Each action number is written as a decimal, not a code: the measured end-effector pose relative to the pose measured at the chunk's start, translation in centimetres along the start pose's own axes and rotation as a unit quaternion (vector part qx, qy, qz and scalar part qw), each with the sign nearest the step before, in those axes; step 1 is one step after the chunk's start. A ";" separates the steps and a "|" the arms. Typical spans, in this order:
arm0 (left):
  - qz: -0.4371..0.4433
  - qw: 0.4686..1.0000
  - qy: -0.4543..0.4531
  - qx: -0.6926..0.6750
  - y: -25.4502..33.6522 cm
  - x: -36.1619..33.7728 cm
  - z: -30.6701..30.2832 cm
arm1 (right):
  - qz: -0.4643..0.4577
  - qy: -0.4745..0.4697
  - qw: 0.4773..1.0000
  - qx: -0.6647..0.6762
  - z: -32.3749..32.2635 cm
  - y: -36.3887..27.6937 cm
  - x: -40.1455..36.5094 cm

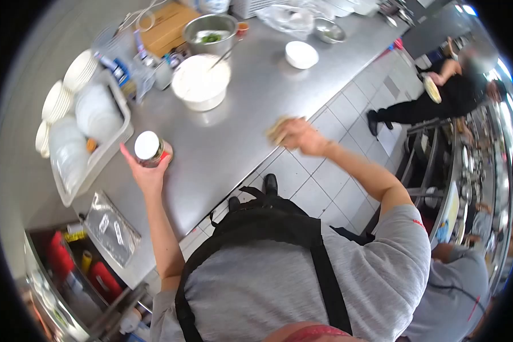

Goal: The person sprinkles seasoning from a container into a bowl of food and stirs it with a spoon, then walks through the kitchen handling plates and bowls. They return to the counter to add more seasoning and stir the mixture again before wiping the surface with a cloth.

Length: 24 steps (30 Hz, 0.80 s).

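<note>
My left hand (149,175) is wrapped around the side of a jar with a white lid (147,145), which is upright at the left part of the steel worktop. Red and dark patches show on the jar's label. Near the front edge of the worktop, my right hand (305,137) grips a crumpled yellowish cloth (277,130), slightly blurred. Farther back, between the two hands, stands a big white tub (202,94) of white creamy stuff with a spoon handle (222,57) sticking out.
Behind the tub are a metal pot (210,27) with greens and a cardboard box (168,25). A white bowl (302,55) and a metal bowl (329,30) sit farther right. A grey bin (122,105) of containers stands left. Across the tiled aisle, a person (456,85) holds a dish.
</note>
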<state>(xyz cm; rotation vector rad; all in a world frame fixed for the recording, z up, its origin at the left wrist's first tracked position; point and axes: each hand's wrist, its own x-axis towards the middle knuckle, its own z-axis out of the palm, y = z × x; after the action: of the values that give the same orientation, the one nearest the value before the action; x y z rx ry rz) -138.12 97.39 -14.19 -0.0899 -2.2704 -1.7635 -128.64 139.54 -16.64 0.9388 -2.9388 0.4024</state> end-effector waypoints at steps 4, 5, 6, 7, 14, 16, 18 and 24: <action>0.079 0.988 0.038 0.127 -1.6 1.5 1.8 | 0.338 0.039 0.931 -0.130 -7.3 5.2 -4.6; 0.103 0.978 0.061 0.172 -0.8 1.2 2.1 | 0.346 0.114 0.928 -0.082 -7.5 5.2 -4.1; 0.124 0.964 0.086 0.217 -0.1 1.0 2.3 | 0.270 0.118 0.953 -0.068 -6.9 5.0 -3.5; 0.131 0.954 0.115 0.246 3.4 0.5 2.2 | 0.191 0.121 0.973 -0.052 -5.8 4.2 -2.4; 0.112 0.990 -0.089 -0.001 12.6 -1.3 21.1 | 0.023 0.151 0.988 0.033 -0.7 6.9 -1.0; 0.033 0.973 -0.195 -0.120 11.2 -0.1 28.9 | 0.044 0.252 0.963 0.080 -4.2 12.9 -3.6; -0.001 0.981 -0.190 -0.034 9.4 2.2 35.7 | 0.158 0.274 0.946 -0.067 -3.1 22.0 -7.1; -0.212 0.958 -0.191 -0.016 7.9 6.6 44.2 | 0.402 0.356 0.839 0.088 -8.5 30.2 -8.8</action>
<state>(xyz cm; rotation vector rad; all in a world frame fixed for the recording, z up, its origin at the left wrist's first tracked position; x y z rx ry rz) -150.30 141.11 -15.14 0.0634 -2.6931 -2.1515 -139.23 170.35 -16.42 -0.4606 -2.4167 0.8222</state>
